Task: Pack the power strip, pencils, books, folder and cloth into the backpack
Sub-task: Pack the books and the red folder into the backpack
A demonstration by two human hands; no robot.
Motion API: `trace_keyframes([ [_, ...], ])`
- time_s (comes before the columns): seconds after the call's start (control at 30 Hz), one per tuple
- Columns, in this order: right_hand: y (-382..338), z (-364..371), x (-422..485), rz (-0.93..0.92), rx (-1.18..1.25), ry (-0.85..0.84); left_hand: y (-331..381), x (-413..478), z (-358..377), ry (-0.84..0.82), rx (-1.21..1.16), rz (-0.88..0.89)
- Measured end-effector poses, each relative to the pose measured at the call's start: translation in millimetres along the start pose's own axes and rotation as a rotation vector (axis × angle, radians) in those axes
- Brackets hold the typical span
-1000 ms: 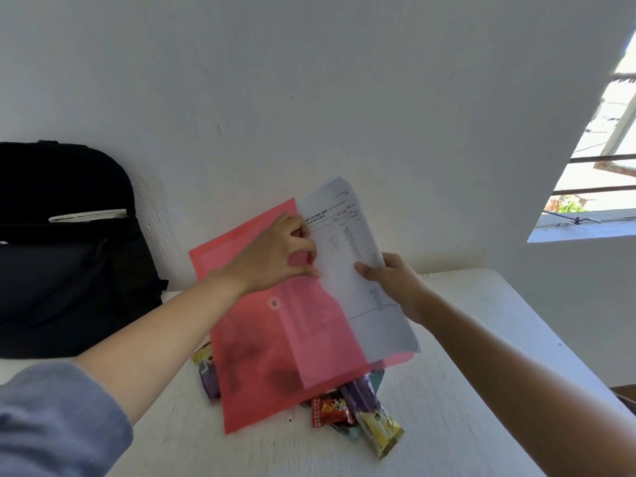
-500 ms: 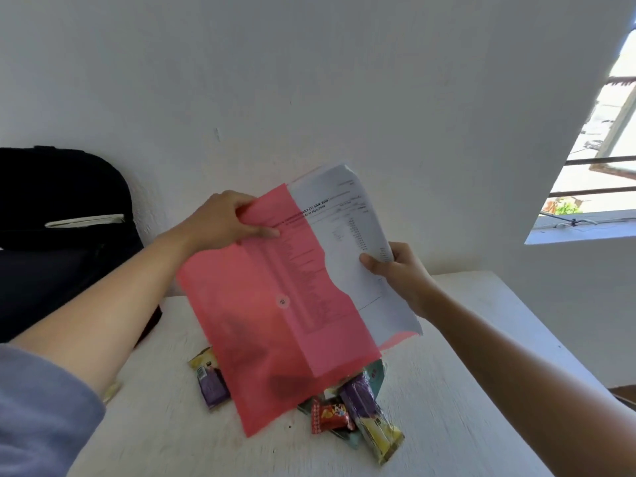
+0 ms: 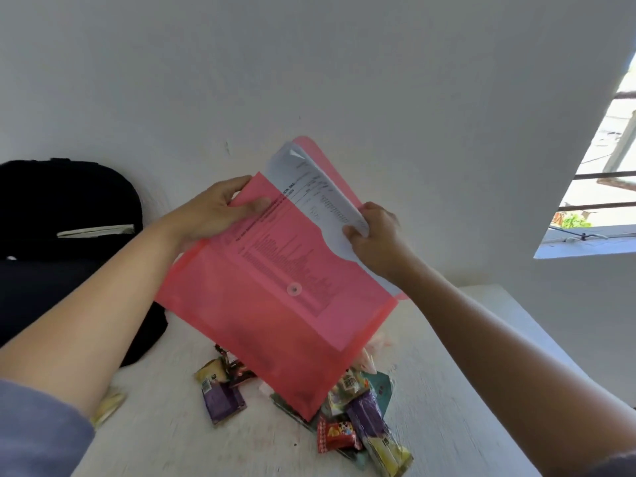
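Observation:
I hold a translucent red folder tilted up above the white table. My left hand grips the folder's upper left edge, thumb on the front. My right hand pinches a printed white sheet that sits partly inside the folder, its top sticking out. The folder's flap stands open behind the sheet. A black backpack leans against the wall at the left, with a pale book edge showing in its opening.
Several small snack packets lie scattered on the table under the folder. A purple packet lies to their left. A barred window is at the right. A white wall is close behind.
The sheet has slid deeper into the folder. My left hand moved from the folder's middle to its upper left edge, and the folder rose and tilted.

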State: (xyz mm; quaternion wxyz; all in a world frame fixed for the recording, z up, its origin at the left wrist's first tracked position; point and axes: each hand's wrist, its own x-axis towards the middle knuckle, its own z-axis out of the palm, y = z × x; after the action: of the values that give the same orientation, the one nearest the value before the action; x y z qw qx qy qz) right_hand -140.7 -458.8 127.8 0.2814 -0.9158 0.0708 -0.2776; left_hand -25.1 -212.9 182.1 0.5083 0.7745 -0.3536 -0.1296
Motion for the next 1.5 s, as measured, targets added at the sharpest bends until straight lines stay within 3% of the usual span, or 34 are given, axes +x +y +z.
trace_keyframes([
  [0.37,-51,-6,45,-0.233,-0.113,-0.050,-37,-33,-26,0.257,-0.281,0.094],
  [0.57,-56,32,29,-0.348,-0.342,-0.217,-68,-43,-16,0.212,-0.323,-0.011],
  [0.77,-84,20,39,-0.387,-0.396,-0.161,-56,-38,-11,0.384,-0.422,0.068],
  [0.9,-102,3,50,-0.440,-0.436,-0.143,-55,-37,-19,0.399,-0.450,0.139],
  [1.03,-118,0,54,-0.438,-0.573,-0.329,-58,-36,-19,0.284,-0.393,0.125],
  [1.2,-127,2,49,-0.437,-0.754,-0.470,-54,-34,-9,0.391,-0.423,0.067],
  [1.33,-121,3,47,-0.436,-0.673,-0.430,-52,-36,-8,0.374,-0.462,0.078],
  [1.5,-97,8,46,-0.443,-0.379,-0.159,-56,-40,-11,0.365,-0.507,0.097],
])
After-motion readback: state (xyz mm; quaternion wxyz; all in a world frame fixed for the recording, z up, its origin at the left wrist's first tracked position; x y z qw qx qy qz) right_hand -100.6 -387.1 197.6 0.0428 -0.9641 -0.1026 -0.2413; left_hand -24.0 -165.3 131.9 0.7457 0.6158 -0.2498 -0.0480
